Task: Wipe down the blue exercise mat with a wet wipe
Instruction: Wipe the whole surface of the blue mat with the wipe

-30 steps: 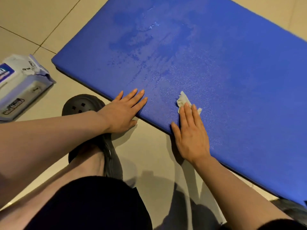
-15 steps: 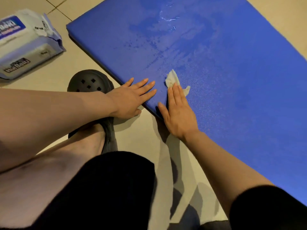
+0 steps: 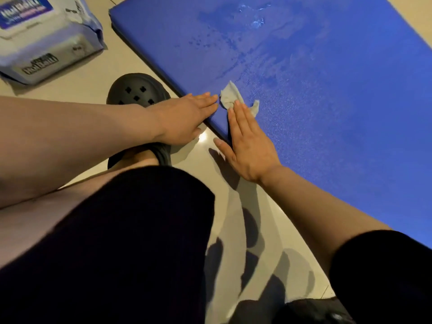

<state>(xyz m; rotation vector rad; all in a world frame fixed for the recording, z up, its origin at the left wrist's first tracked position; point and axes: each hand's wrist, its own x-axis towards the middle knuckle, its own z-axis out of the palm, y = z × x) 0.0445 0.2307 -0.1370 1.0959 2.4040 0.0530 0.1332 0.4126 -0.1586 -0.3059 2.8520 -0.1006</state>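
Filling the frame from 12 to 4 o'clock, the blue mat (image 3: 327,101) lies flat on the tiled floor (image 3: 77,76), with darker wet streaks and small shiny smears up toward 12 o'clock. You crouch at its near edge, your knee in dark shorts (image 3: 112,242) taking up the 7 o'clock corner. At 10 o'clock a soft pack of wipes (image 3: 44,40) sits on the floor, well apart from the mat's corner. Just above centre, toward 11 o'clock, your foot wears a black clog (image 3: 138,91), beside the mat's edge. Your left hand (image 3: 184,118) rests flat with straight fingers, their tips on the mat's edge, holding nothing. Your right hand (image 3: 247,146) lies flat too, fingers straight and together, pressing the crumpled wet wipe (image 3: 230,95) onto the mat near its edge. The wipe sticks out from under your fingertips toward 12 o'clock, just beside the left fingertips.
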